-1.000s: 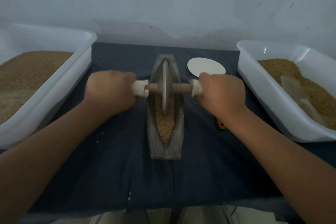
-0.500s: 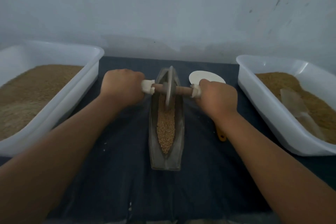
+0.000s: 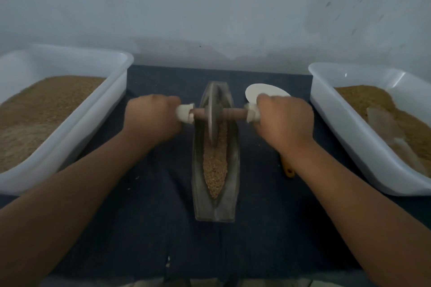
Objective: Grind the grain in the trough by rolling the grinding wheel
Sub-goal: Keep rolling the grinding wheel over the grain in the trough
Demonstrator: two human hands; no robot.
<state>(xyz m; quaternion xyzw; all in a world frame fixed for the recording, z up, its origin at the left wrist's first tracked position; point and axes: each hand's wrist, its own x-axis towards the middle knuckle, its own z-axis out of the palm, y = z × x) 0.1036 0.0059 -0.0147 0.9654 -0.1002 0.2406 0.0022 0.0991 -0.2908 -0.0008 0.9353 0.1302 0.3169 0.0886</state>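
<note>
A narrow boat-shaped metal trough point(image 3: 198, 196) lies lengthwise on the dark cloth in the middle, with brown grain point(image 3: 215, 170) filling its groove. A thin metal grinding wheel point(image 3: 212, 121) stands upright in the far half of the trough on a wooden axle point(image 3: 233, 114) with white-wrapped ends. My left hand point(image 3: 151, 119) is closed on the left end of the axle, and my right hand point(image 3: 283, 121) is closed on the right end.
A white tub point(image 3: 93, 114) full of brown grain stands at the left. Another white tub point(image 3: 345, 128) at the right holds grain and a clear scoop point(image 3: 391, 137). A white disc point(image 3: 254, 93) lies behind my right hand, an orange handle point(image 3: 288, 169) beside my right wrist. The wall is close behind.
The wheel rolled from the trough's middle toward its far end, then came back slightly toward me. Both hands moved with the axle and kept their hold.
</note>
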